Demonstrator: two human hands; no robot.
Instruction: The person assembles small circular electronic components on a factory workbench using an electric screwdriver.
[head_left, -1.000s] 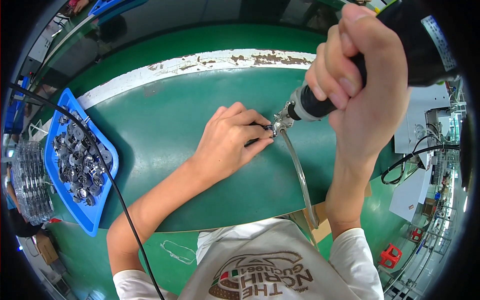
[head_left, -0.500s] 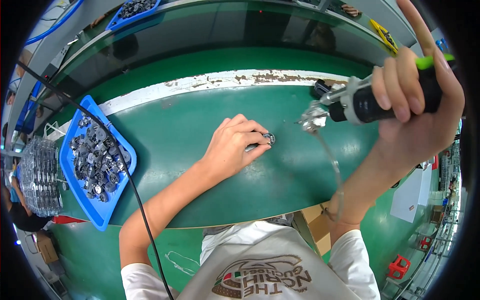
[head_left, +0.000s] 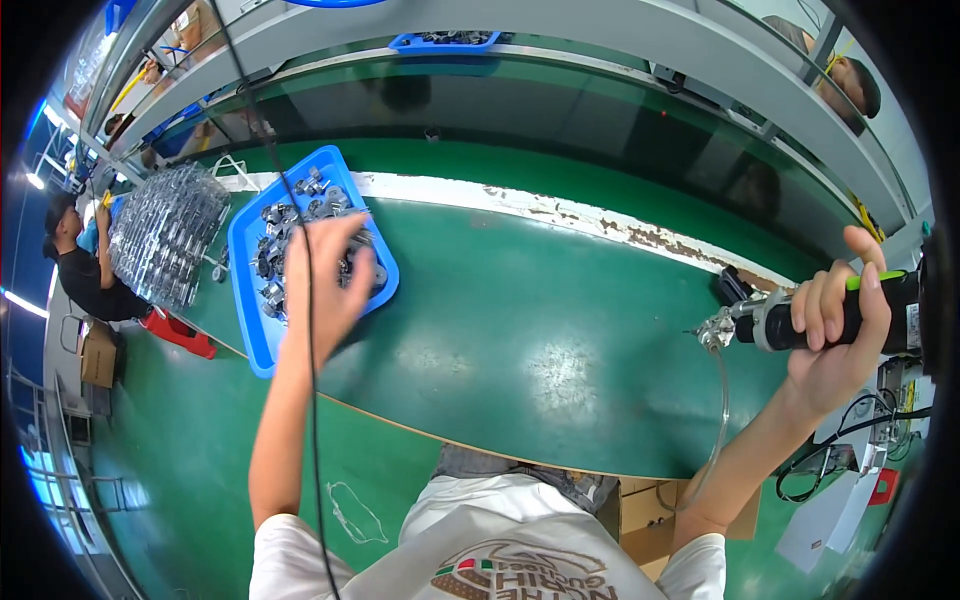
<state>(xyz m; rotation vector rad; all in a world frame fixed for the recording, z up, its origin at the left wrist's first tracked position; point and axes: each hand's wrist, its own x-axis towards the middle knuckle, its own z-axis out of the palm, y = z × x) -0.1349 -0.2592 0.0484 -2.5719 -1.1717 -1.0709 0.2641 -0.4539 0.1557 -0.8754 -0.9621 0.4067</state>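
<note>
My left hand (head_left: 328,272) reaches into a blue tray (head_left: 250,340) at the left of the green bench and lies over several small grey metal parts (head_left: 290,215); whether it holds one is hidden. My right hand (head_left: 838,325) is shut on a black electric screwdriver (head_left: 800,318) with a green trigger, held level off the bench's right end. The tool's silver tip (head_left: 715,328) points left, and a clear tube (head_left: 722,400) hangs from it.
A stack of clear plastic trays (head_left: 165,230) stands left of the blue tray. A worn white strip (head_left: 600,222) runs along the bench's far edge, with a shelf and a second blue tray (head_left: 450,40) beyond. Another person (head_left: 75,260) sits far left. A black cable (head_left: 310,340) crosses my left arm.
My left hand has left the bench's middle and gone left into the blue tray. My right hand has drawn the screwdriver away to the right. The view has swung so the tray sits nearer the centre.
</note>
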